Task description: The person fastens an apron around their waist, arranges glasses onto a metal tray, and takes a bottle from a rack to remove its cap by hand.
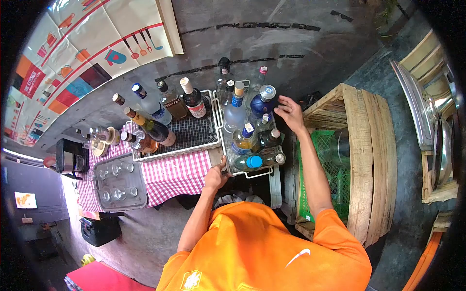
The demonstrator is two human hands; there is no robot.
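Note:
A white wire basket (266, 172) packed with several bottles stands in front of me. My left hand (216, 176) is closed at its near left corner, thumb upward; its lower fingers are partly hidden. My right hand (290, 114) reaches to the far right side, fingers stretched and slightly bent beside a round dark blue bottle (262, 104); whether they touch it I cannot tell. Around that bottle are a cork-topped clear bottle (235, 116), a bottle with yellowish liquid (243, 140), a blue-capped bottle lying toward me (254, 161) and a dark bottle (268, 139).
Left of the basket, a second wire basket (194, 149) holds several liquor bottles on a checkered cloth (182, 175). A grey tray (141, 186) carries several small glasses. At right stand a wooden crate (374, 165) and a green plastic crate (324, 145). A dark wall (272, 43) rises behind.

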